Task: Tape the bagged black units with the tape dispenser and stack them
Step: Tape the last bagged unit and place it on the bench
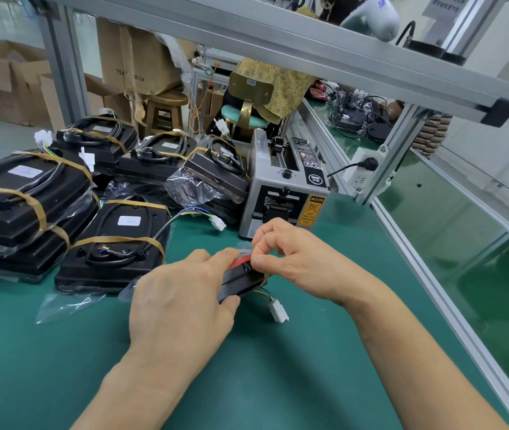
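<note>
The left hand (182, 302) grips a black unit (241, 279), tilted on edge over bare green mat (278, 383); right hand (290, 259) fingertips pinch its crinkled clear bag beside the grey boxy tape dispenser (281, 193).

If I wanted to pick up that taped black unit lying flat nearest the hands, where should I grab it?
Probably by the two long side edges of the taped black unit, coming from above. It lies flat on the green mat, and cable and tape cross its top.

A single head-worn view looks forward and down, close over the green table (324, 383)
</note>
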A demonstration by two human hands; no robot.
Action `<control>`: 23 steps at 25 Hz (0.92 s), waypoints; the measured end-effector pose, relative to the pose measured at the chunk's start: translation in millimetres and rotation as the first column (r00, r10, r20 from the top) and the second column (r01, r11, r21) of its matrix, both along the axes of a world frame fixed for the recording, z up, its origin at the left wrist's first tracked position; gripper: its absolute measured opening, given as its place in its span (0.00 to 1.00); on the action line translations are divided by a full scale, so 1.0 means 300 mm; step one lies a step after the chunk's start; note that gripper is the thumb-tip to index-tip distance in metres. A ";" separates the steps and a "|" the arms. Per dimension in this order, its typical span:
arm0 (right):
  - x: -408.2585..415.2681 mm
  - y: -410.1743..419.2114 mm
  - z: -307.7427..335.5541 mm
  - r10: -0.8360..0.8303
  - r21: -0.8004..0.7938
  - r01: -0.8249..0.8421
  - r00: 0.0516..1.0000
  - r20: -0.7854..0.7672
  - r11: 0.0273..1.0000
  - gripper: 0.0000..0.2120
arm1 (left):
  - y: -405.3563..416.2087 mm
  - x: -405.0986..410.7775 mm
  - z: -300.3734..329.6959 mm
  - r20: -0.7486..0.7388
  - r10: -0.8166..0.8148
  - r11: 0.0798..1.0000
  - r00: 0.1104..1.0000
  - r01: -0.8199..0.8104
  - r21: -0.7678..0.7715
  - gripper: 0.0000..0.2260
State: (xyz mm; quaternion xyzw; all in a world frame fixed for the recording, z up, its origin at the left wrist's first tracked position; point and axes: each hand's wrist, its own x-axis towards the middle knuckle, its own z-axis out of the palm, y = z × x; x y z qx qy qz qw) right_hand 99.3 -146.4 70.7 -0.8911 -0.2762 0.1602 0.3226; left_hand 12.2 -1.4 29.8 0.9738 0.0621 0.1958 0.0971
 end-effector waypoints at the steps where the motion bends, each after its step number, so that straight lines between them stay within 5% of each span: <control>1: 0.001 0.002 0.000 0.005 -0.012 -0.005 1.000 0.010 1.000 0.11 | 0.000 0.000 0.000 0.020 0.007 1.000 1.000 -0.007 -0.004 0.23; 11: 0.010 0.000 0.017 0.038 -0.011 -0.038 0.998 -0.047 0.999 0.09 | -0.004 0.003 0.001 0.018 -0.066 0.998 0.998 0.067 -0.007 0.25; 23: 0.015 0.027 0.023 0.086 -0.178 -0.070 0.993 0.079 0.982 0.11 | -0.002 0.003 0.003 0.005 0.002 1.000 1.000 -0.002 -0.004 0.22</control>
